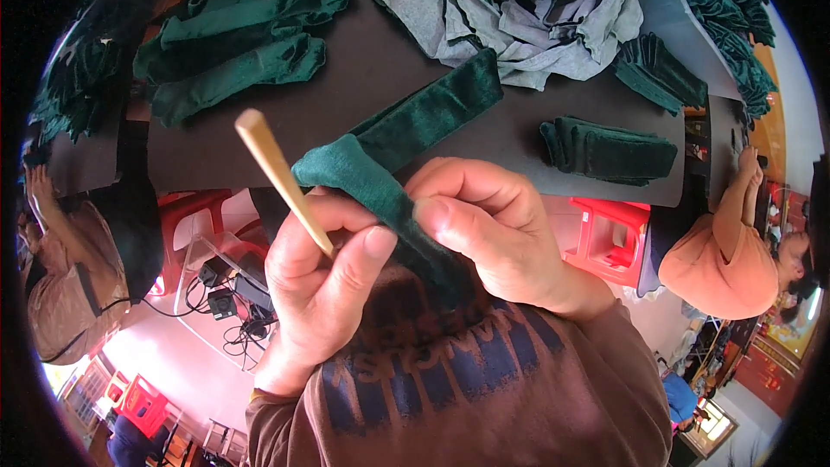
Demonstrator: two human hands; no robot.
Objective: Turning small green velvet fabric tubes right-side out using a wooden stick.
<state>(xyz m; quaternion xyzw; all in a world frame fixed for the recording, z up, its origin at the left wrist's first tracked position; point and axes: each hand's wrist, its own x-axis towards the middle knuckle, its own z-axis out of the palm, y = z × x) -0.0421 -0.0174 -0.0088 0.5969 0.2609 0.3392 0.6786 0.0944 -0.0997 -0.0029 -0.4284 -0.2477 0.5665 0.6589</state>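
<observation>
A pale wooden stick (277,175), wider at its upper end, is pinched between the thumb and fingers of my left hand (316,298). My right hand (506,238) grips a dark green velvet strip (437,112) between thumb and curled fingers. The strip bends over just above my left fingers, and its upper length slants away to the right over the table. Its lower end hangs down between my hands in front of my shirt. Whether my left fingers also grip the cloth is partly hidden.
On the black table (346,56) lie several green velvet pieces (238,43) at the left. A heap of grey-backed cloth (519,9) sits at the far side, with a folded green stack (614,151) at the right. Red stools (605,238) stand beyond the edge. Other people sit at both sides.
</observation>
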